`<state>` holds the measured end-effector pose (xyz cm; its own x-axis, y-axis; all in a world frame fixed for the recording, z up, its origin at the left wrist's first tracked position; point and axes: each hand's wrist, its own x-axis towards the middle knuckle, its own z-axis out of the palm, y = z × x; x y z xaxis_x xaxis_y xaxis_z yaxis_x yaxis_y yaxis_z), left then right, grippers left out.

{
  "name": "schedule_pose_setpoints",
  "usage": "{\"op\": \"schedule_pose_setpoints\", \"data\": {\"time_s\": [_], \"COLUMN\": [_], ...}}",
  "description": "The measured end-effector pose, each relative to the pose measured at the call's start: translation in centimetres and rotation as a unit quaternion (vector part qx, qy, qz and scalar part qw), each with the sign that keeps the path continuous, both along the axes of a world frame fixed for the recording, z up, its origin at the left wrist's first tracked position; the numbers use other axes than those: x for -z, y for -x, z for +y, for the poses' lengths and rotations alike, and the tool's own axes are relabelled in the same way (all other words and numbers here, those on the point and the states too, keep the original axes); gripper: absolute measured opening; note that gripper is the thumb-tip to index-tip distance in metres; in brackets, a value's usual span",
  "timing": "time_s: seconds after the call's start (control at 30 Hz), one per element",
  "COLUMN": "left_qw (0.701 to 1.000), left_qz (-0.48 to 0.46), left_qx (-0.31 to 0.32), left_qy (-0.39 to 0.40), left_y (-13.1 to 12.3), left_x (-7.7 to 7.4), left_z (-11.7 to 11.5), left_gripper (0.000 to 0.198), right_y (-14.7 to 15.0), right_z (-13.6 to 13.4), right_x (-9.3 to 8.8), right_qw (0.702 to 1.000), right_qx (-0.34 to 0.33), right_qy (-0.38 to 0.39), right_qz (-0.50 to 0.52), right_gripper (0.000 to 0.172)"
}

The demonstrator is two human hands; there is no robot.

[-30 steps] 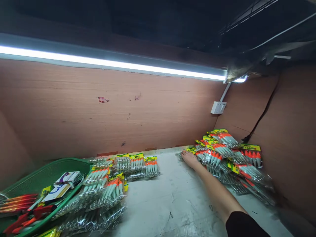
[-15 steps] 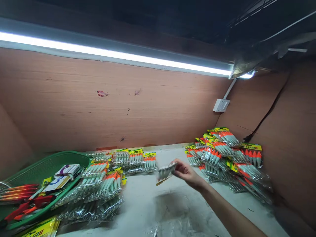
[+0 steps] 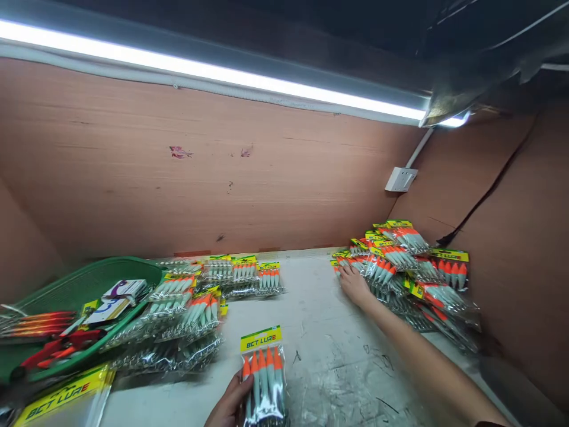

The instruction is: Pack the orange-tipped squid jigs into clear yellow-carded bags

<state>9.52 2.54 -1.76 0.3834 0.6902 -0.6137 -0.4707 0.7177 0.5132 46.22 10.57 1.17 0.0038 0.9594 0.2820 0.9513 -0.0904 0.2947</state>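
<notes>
At the bottom middle, my left hand [image 3: 231,400] is closed on the side of a pack of fishing lures [image 3: 264,379]. This pack is held upright, with its yellow "BCT LURE" header on top and orange-tipped pale lures in clear plastic. Over at the right, my right hand [image 3: 354,286] reaches to the near-left edge of a heap of similar lure packs [image 3: 393,261]. Its fingers are bent onto a pack there, and the fingertips are partly hidden. More lure packs [image 3: 189,314] lie stacked on the left side of the table.
A green basket [image 3: 133,264] at the left contains red-handled pliers [image 3: 66,347], red lures and small boxes. Empty yellow-topped bags [image 3: 66,394] lie at the lower left. A wooden wall [image 3: 267,201] with a socket [image 3: 401,179] bounds the table [image 3: 311,308].
My right hand has moved from the middle of the table to the right-hand heap. My left hand has come into view holding a lure pack.
</notes>
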Motion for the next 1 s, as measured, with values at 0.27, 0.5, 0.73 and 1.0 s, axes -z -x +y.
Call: {"op": "schedule_pose_setpoints", "data": {"time_s": [0.27,0.5,0.73,1.0], "left_qw": [0.998,0.993,0.992,0.983], "left_qz": [-0.018,-0.102,-0.059,0.097], "left_qx": [-0.046,-0.037,-0.036,-0.016], "left_qy": [-0.039,-0.039,-0.101,-0.153], "left_y": [-2.1,-3.4,-3.7,-2.3], "left_x": [-0.9,-1.3,-1.2,1.0], "left_z": [0.3,0.7,-0.5,-0.8], "left_gripper": [0.023,0.031,0.037,0.078], "right_y": [2.6,15.5,18.2,16.3], "right_z": [-0.8,-11.0,-13.4,-7.8], "right_x": [1.0,1.3,1.2,2.6], "right_qw": [0.988,0.913,0.831,0.549], "right_qx": [-0.07,-0.344,-0.183,0.042], "right_qy": [-0.128,-0.188,-0.08,0.051], "right_qz": [0.051,0.113,0.52,0.833], "right_gripper": [0.012,0.032,0.053,0.053]}}
